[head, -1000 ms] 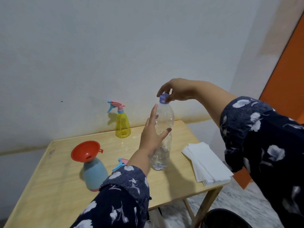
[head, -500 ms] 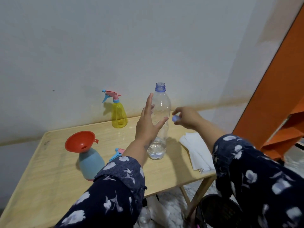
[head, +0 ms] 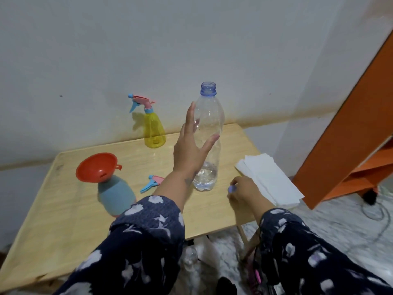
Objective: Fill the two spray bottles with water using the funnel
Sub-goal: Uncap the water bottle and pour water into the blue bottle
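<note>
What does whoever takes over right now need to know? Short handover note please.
Left hand: open, fingers spread beside the clear water bottle, not gripping it.
Right hand: pinching the bottle cap low over the table, next to the napkins.
Water bottle is uncapped, upright, with only a little water at the bottom.
Orange funnel sits in the blue spray bottle; its sprayer head lies on the table.
Yellow spray bottle has its sprayer on.
Left: pour into blue, then do yellow.

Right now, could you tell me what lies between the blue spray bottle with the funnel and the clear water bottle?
In the head view, a detached spray head lies on the table there.
</note>
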### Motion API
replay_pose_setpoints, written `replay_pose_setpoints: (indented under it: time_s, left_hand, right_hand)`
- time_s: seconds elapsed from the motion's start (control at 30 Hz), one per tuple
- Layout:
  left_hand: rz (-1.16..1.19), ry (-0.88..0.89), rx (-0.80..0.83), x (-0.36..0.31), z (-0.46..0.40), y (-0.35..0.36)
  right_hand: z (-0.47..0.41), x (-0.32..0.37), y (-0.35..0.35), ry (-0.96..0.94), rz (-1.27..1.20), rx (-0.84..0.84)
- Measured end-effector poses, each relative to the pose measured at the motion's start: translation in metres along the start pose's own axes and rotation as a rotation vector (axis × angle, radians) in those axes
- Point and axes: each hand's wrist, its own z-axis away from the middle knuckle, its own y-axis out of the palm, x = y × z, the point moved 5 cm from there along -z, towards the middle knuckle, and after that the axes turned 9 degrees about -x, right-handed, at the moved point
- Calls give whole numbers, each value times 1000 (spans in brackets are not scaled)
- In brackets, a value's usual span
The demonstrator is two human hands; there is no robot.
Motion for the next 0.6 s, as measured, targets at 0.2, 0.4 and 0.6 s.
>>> replay_pose_setpoints:
  time_s: [0.2, 0.4, 0.6]
  left_hand:
    - [82, -31, 98, -3, -2, -2]
    - [2, -95, 213, 12, 10, -19]
    - [-188, -285, 144, 67, 46, -58]
  right_hand:
    - [5, 37, -25, -146, -174, -103]
    - [22, 87, -72, -340, -548, -176]
    - [24, 109, -66, -357, -692, -195]
